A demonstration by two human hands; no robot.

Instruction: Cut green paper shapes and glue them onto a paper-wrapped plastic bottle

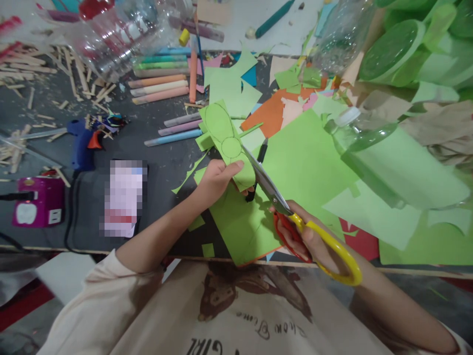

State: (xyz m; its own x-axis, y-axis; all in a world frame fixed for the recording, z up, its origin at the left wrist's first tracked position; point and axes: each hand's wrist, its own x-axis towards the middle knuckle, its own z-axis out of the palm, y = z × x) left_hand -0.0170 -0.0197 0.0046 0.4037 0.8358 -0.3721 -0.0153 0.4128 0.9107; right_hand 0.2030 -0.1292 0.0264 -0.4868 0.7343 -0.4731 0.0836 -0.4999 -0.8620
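Note:
My left hand (221, 180) pinches the lower end of a light green paper strip (222, 129), thumb on top. Drawn on that strip are a small circle and long oval outlines. My right hand (305, 231) is closed through the handles of a pair of scissors (272, 190) with one red and one yellow loop. The blades point up and left, and their tips meet the strip's right edge near the circle; whether they are cutting cannot be made out. Under both hands lie larger green paper sheets (303, 162), with a black pen (262, 150) partly covered by the blades.
To the left are a phone (123, 197), a blue glue gun (81, 143), a purple box (39, 202) and wooden sticks (77, 74). Coloured markers (160, 84) lie behind. On the right, a plastic bottle (402, 158) rests among paper scraps and green cups (393, 52).

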